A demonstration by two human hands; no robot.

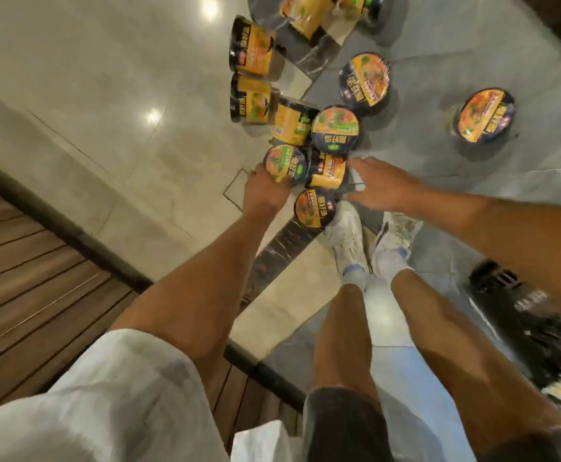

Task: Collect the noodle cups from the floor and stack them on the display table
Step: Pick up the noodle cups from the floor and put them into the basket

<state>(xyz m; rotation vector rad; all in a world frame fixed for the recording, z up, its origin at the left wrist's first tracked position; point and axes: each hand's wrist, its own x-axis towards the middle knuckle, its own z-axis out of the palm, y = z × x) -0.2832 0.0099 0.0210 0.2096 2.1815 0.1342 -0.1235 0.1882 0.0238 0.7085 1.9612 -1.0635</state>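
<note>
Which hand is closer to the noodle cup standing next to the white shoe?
Left. The left hand is just beside that noodle cup; the right hand reaches farther off.

Bent well forward, the person reaches both bare arms down past the knees. The left hand [265, 191] is at the end of a straight arm, its fingers curled round the near edge of a noodle cup [285, 164]. The right hand [377, 185] stretches in from the right, palm down, fingers straight and spread, holding nothing. Both legs stand close together in white shoes [346, 235] beneath the arms.
</note>
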